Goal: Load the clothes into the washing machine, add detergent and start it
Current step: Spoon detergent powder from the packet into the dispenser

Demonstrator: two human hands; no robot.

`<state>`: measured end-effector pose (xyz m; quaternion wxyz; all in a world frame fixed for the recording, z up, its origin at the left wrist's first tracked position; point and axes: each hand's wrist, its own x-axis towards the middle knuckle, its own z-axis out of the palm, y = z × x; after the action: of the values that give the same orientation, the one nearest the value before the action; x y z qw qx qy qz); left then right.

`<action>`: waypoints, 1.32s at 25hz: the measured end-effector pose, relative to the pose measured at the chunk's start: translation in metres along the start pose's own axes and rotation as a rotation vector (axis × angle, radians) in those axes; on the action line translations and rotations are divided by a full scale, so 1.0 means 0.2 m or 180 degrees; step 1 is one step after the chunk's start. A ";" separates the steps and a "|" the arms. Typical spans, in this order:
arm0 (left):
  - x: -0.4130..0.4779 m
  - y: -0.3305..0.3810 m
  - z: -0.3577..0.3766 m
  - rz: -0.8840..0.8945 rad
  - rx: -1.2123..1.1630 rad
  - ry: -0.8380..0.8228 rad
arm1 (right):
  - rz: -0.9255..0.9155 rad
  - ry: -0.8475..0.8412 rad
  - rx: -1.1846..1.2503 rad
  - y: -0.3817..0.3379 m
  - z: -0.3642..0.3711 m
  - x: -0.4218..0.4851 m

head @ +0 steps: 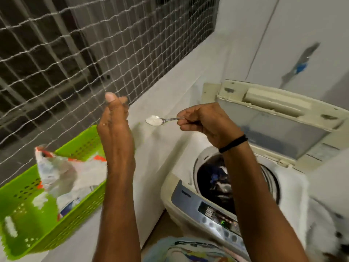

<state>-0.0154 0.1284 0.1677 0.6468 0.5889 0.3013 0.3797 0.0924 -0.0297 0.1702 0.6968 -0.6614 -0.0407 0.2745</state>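
Observation:
My right hand (205,123) pinches the handle of a small metal spoon (160,120) heaped with white detergent powder, held level above the white ledge. Raised beside it, my left hand (115,121) has straight fingers and holds nothing. An opened white and orange detergent bag (64,173) lies in the green basket (22,201) at the left. The top-loading washing machine (188,205) stands at the lower right with its lid (277,118) up. Dark clothes (217,178) lie in the drum, partly hidden by my right forearm.
A white ledge (166,103) runs under a window covered with netting (75,53). Spilled white powder lies on the basket floor. The machine's control panel (219,216) shows a lit green display. A white wall and door stand behind the lid.

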 end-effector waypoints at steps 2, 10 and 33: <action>-0.01 -0.04 0.14 -0.0138 -0.0028 -0.0185 | 0.0025 0.0253 0.0084 0.02 -0.15 -0.01; -0.14 -0.44 0.68 -0.0903 -0.0001 -0.0919 | 0.0241 0.1423 0.0541 0.30 -0.84 0.02; -0.45 -1.54 1.28 -0.4233 -0.0138 -0.1516 | 0.0295 0.1864 -0.2842 1.26 -1.21 0.35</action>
<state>0.1939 -0.0895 -0.1095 0.8015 0.3340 0.4398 -0.2293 0.1709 -0.2239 -0.1192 0.3170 -0.9435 0.0718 0.0650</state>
